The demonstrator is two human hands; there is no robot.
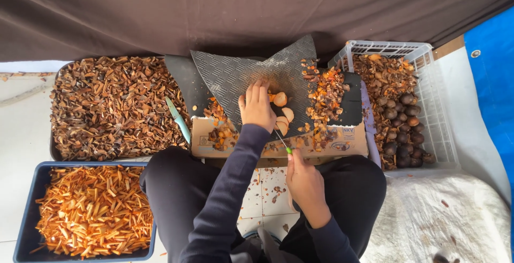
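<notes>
Head view: left hand (257, 105) lies flat, fingers pressing pale nut slices (282, 114) onto the grey rubber mat (235, 78). Right hand (305, 180) is clenched around a small green-handled knife (282, 141), blade angled up to the slices, just right of the left hand.

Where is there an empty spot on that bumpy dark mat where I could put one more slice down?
The grey mat is bare across its upper left, above the left hand. Its right edge is crowded with orange scraps, and pale slices lie just right of that hand. The right hand holds a small knife at the front edge.
</notes>
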